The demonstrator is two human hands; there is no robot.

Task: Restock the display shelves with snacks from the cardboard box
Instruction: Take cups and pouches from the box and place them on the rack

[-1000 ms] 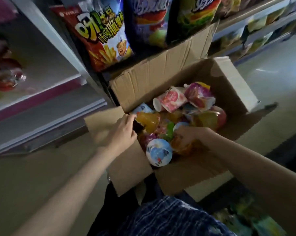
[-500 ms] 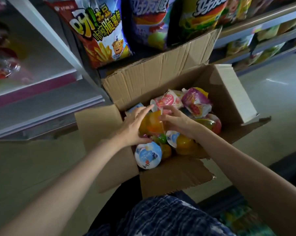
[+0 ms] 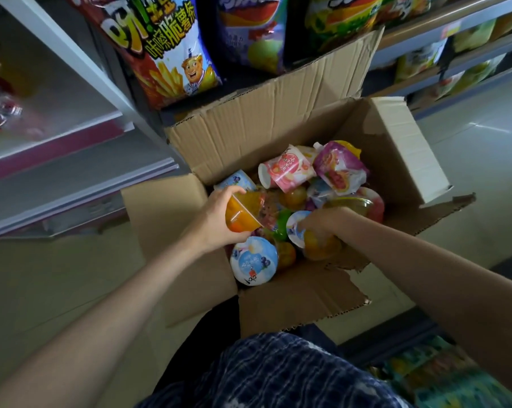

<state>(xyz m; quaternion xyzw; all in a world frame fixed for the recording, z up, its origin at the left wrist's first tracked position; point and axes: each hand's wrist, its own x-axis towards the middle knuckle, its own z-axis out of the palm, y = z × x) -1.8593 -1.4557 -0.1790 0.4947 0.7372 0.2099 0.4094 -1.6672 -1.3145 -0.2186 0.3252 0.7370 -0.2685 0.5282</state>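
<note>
An orange translucent jelly cup [image 3: 243,212] is being gripped by the left hand [image 3: 216,222] and a blue-lidded cup [image 3: 297,228] clutched by the right hand [image 3: 322,223] inside the brown cardboard box [image 3: 248,128], so either could be dropped through slipping.

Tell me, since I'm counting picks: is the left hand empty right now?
No, the left hand has its fingers curled round an orange jelly cup just above the cardboard box.

We see the open cardboard box [image 3: 278,136] of jelly cups on the floor. Left hand [image 3: 216,222] grips an orange cup [image 3: 243,212]; right hand [image 3: 322,223] curls around another cup [image 3: 316,242]. Chip bags [image 3: 163,45] stand behind.
</note>
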